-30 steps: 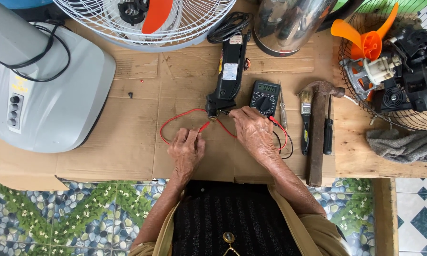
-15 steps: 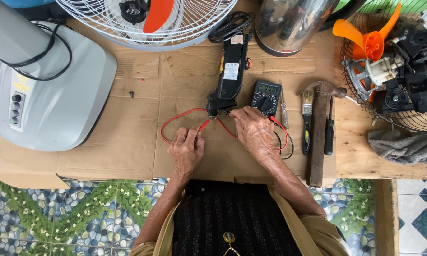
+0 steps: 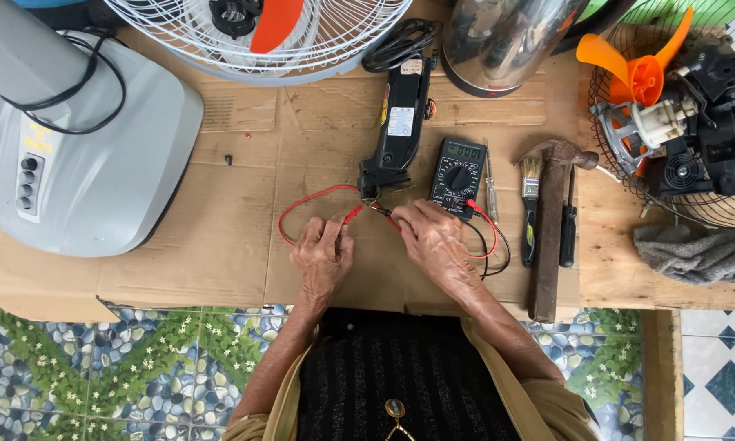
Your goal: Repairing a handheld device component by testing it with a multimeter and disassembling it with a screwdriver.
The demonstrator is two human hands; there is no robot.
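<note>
Head view: left hand (image 3: 322,257) pinches the red probe (image 3: 352,215), right hand (image 3: 433,241) presses another probe against the long black plastic part's (image 3: 396,131) lower end on the cardboard-covered desk (image 3: 220,245) (small black multimeter (image 3: 457,167) beside). Tips could slip off, I'd judge.

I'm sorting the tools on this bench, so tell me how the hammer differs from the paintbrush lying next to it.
The hammer is much longer than the paintbrush, reaching nearly to the cardboard's near edge. The hammer has a brown wooden handle and a rusty metal head; the paintbrush has a dark handle and pale bristles. The hammer's head juts sideways, while the paintbrush stays slim. Both lie flat, side by side, working ends pointing away from the person, right of the right hand.
</note>
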